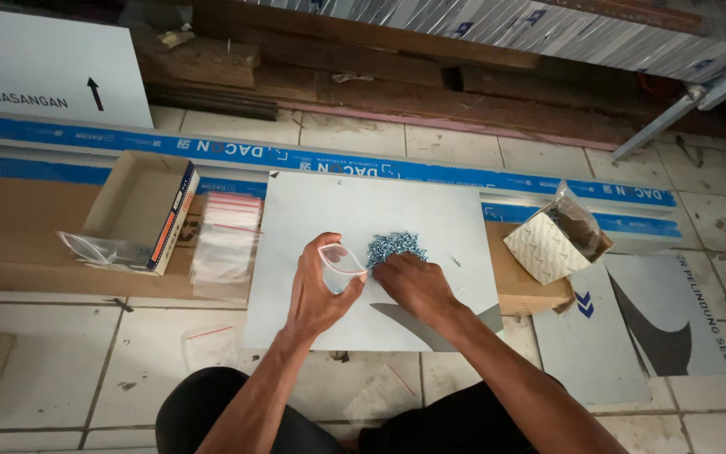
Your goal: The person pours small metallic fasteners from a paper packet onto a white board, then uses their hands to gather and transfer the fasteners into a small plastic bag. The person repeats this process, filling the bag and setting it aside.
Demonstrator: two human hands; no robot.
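At frame centre, a small clear zip bag (pixel 342 262) with a red strip is pinched open in the left hand (pixel 317 290). Just right of it, the right hand (pixel 413 284) rests fingers-down on a pile of small silvery screws (pixel 394 245); whether it grips any cannot be told. Both sit on a pale sheet (pixel 363 210) on the floor. Left of the sheet lies a stack of bags (pixel 227 240), then an open carton (pixel 140 210). At right, a patterned box (pixel 548 244) holds a plastic bag.
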